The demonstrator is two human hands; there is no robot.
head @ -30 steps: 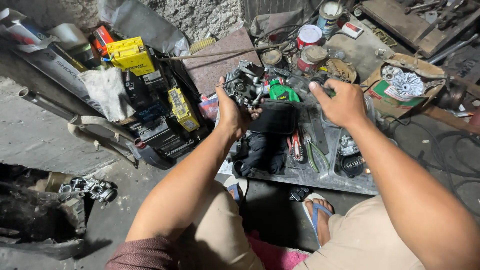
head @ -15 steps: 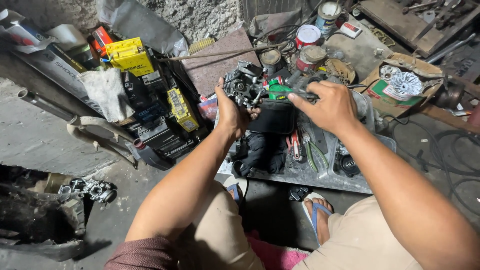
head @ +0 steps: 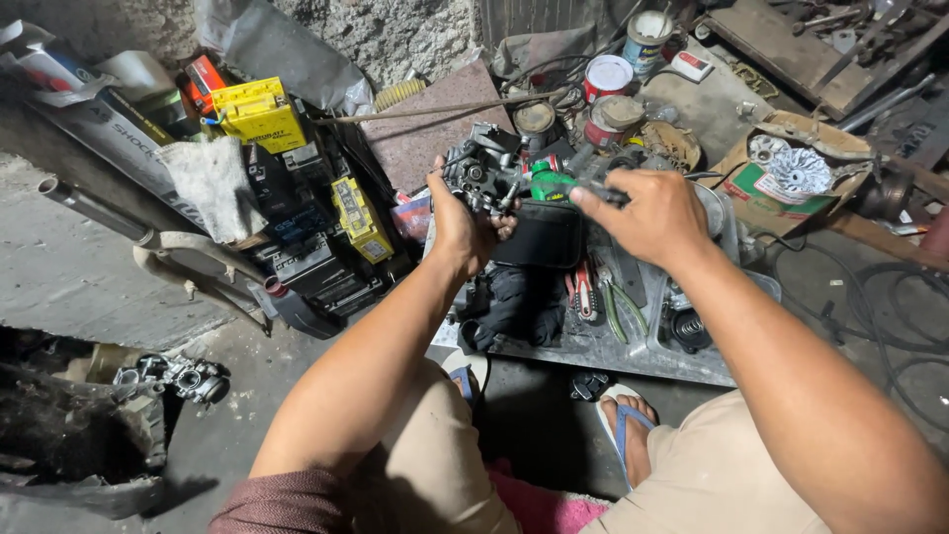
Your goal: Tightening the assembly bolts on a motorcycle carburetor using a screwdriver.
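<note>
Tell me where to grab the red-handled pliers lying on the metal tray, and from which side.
Take the red-handled pliers by the two red handles, coming straight down from above. They lie flat on the metal tray with the handles bare on top, while green-handled pliers lie close on one side and a black cloth on the other, likely hindering a sideways approach.

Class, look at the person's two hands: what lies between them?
In the head view, a green-handled screwdriver spans the gap from the right hand toward the metal engine part held by the left hand.

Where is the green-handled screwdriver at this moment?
In the head view it is centre-top: the right hand holds the green-handled screwdriver against the metal engine part gripped by the left hand.
</note>
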